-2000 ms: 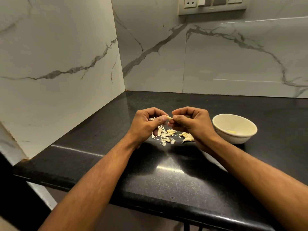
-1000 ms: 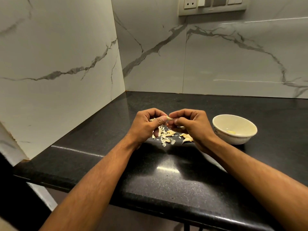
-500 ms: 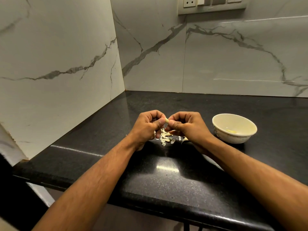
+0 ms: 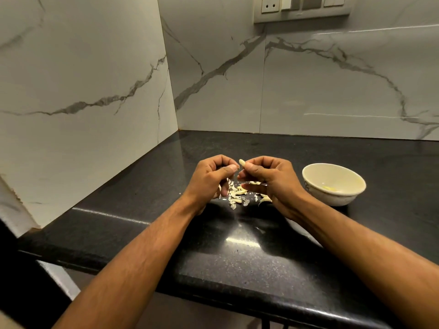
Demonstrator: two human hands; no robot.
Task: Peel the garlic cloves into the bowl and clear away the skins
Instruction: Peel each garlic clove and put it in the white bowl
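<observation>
My right hand (image 4: 268, 179) pinches a small pale garlic clove (image 4: 241, 162) between thumb and fingers, its tip sticking up. My left hand (image 4: 211, 179) is curled just left of it, its thumb beside the clove; whether it touches the clove or holds a bit of skin I cannot tell. Below both hands lies a scatter of garlic skins and cloves (image 4: 236, 194) on the black counter (image 4: 237, 257). A cream bowl (image 4: 332, 184) stands to the right of my right hand, with a little peeled garlic (image 4: 329, 188) inside.
Marble-patterned walls close off the counter at the back and on the left. A socket and switch panel (image 4: 301, 8) is high on the back wall. The counter's front edge runs below my forearms.
My hands have drawn slightly apart and the clove's tip now stands clear in my right hand. The view has dipped a little.
</observation>
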